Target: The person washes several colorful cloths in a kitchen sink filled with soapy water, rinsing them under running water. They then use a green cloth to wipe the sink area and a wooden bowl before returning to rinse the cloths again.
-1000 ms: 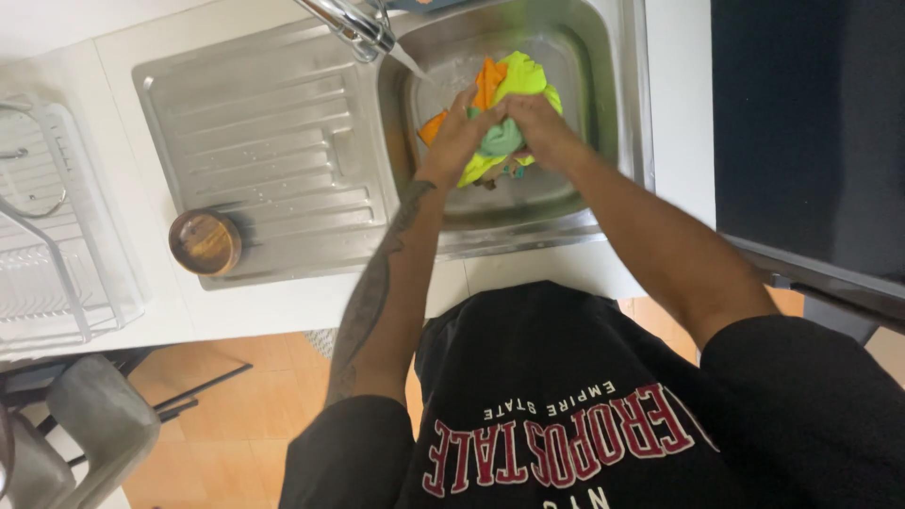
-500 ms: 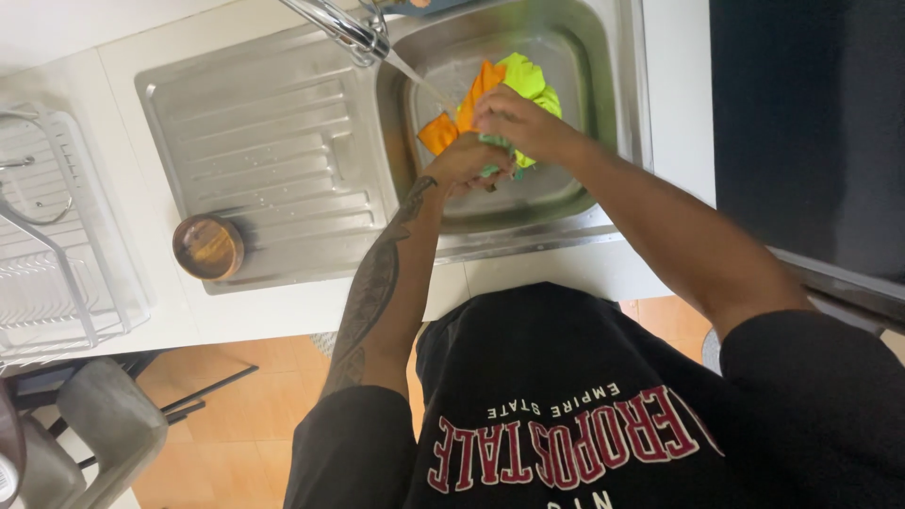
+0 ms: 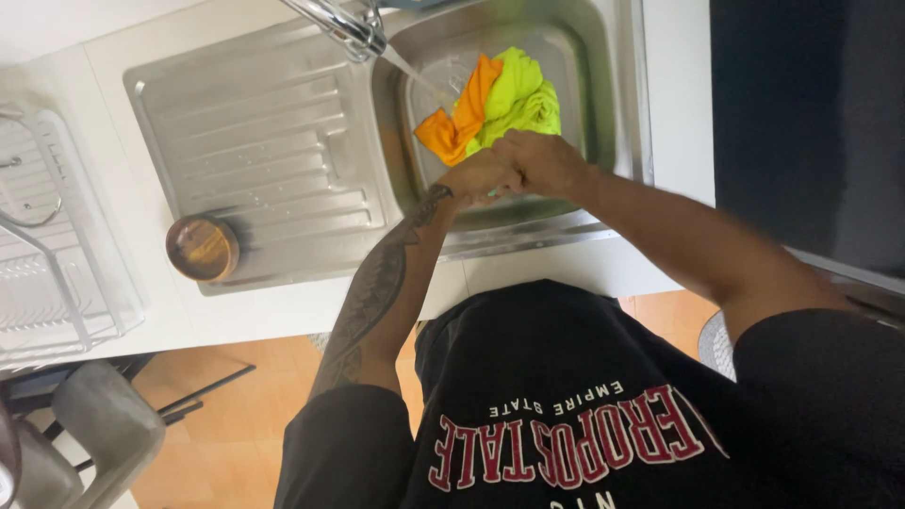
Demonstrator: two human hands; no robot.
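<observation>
Clamping the near end of the bunched cloth (image 3: 504, 102) between both hands, with the fingers curled shut and the left hand (image 3: 474, 179) pressed against the right hand (image 3: 545, 162); how much fabric sits inside the fists being hidden by the knuckles. Holding the cloth, a yellow-green piece with an orange fold on its left side, low inside the sink basin (image 3: 615, 123), its free end fanning away from the body toward the back wall. Rinsing in hand, judging by the water stream (image 3: 413, 68) falling from the faucet (image 3: 345, 23) just left of the orange fold. Squeezing out from here likely calling for a firm opposed twist of the two fists, kept low over the basin to limit splashing onto the drainboard (image 3: 255, 132). Reaching forward with both forearms converging over the front rim: the left forearm angling up from the lower left with the elbow bent, the right forearm slanting in from the lower right, both wrists roughly straight. Standing well apart on the drainboard's near corner, a small wooden bowl (image 3: 202, 248); farther left, a wire dish rack (image 3: 42, 273).
</observation>
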